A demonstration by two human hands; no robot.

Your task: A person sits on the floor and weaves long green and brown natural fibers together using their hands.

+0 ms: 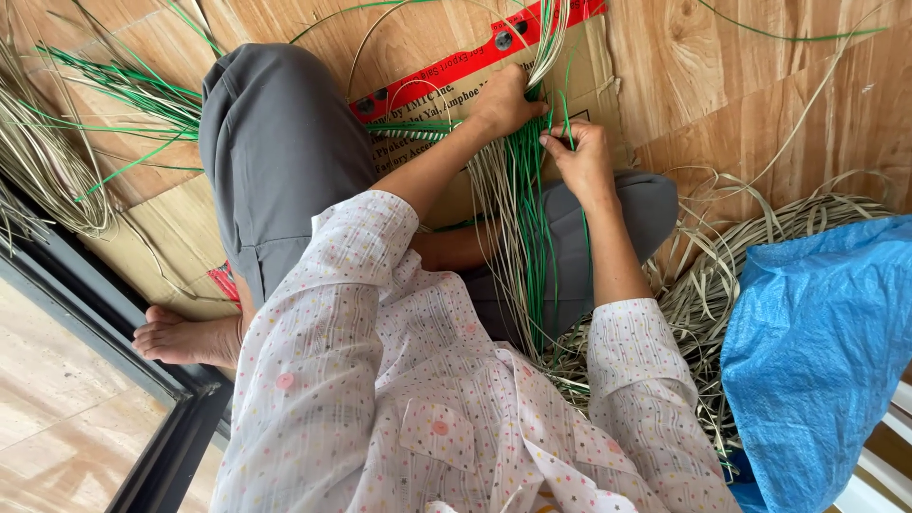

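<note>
Head view: weaving step in hand, judged from the grips. Left hand (503, 100) is closed round pale strips at the far end of the strand bundle (521, 218); right hand (579, 161) pinches green strands just beside it. Next move likely calls for separating one strand cleanly. Bundle: thin green and straw-coloured strips, running from lap to cardboard sheet (446, 57) on the floor.

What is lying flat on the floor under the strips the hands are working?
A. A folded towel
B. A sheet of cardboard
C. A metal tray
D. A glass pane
B: both the left hand and the right hand grip green and pale strips over a brown sheet of cardboard with a red edge, spread on the wooden floor.
</note>
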